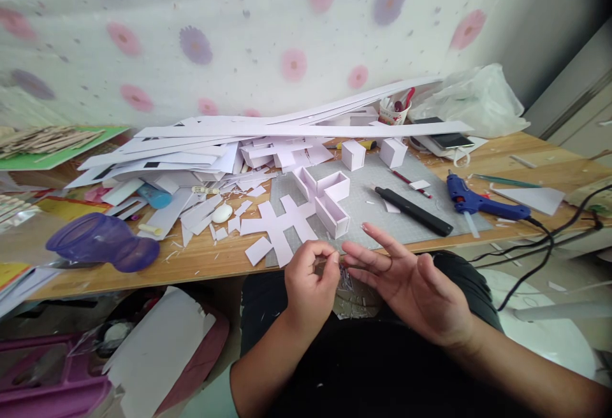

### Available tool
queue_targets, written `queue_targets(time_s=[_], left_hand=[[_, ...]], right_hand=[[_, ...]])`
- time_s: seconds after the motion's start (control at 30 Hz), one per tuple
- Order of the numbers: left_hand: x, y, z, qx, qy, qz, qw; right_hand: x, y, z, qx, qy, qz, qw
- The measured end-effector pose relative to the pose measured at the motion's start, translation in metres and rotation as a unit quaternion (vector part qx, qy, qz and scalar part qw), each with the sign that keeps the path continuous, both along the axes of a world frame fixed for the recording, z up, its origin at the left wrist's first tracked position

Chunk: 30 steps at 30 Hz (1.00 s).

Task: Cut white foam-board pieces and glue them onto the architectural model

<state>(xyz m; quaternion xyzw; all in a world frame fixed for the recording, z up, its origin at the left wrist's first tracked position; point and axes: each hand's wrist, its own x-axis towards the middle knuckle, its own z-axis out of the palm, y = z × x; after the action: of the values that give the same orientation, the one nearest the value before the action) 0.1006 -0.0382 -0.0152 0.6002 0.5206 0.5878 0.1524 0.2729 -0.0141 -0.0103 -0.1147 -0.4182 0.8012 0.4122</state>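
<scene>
My left hand (312, 281) is closed in a pinch, thumb against forefinger. Whatever lies between those fingertips, if anything, is too small to make out. Beside it my right hand (421, 294) is open, palm turned up and fingers spread, its fingertips close to the left hand's pinch. Both hands are over my lap at the table's front edge. Just beyond them stands a white open-topped box assembly (332, 214) of joined trays. Flat white board cut-outs (277, 230) with several arms lie to its left. A black cutter-like tool (414, 211) rests on the grey cutting mat (377, 185).
A blue glue gun (488, 202) with a trailing cord lies at the right. Two white cubes (353, 155) stand behind the trays. Long white strips (296, 130) are piled at the back. At the left are board scraps and a purple container (102, 243).
</scene>
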Motion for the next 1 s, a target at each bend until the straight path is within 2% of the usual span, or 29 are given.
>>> queue_targets(time_s=[0.17, 0.43, 0.7, 1.0], left_hand=[[0.001, 0.001, 0.006, 0.051, 0.012, -0.011, 0.999], [0.006, 0.003, 0.013, 0.076, 0.06, -0.026, 0.995], [0.007, 0.003, 0.014, 0.081, 0.087, -0.005, 0.993], [0.01, -0.001, 0.013, 0.096, 0.124, 0.047, 0.987]], right_hand=[[0.0, -0.004, -0.003, -0.011, -0.002, 0.015, 1.0], [0.002, -0.006, -0.01, 0.022, -0.007, 0.015, 1.0], [0.004, -0.006, -0.009, 0.087, -0.064, -0.002, 0.994], [0.006, -0.008, -0.011, 0.167, -0.164, -0.007, 0.972]])
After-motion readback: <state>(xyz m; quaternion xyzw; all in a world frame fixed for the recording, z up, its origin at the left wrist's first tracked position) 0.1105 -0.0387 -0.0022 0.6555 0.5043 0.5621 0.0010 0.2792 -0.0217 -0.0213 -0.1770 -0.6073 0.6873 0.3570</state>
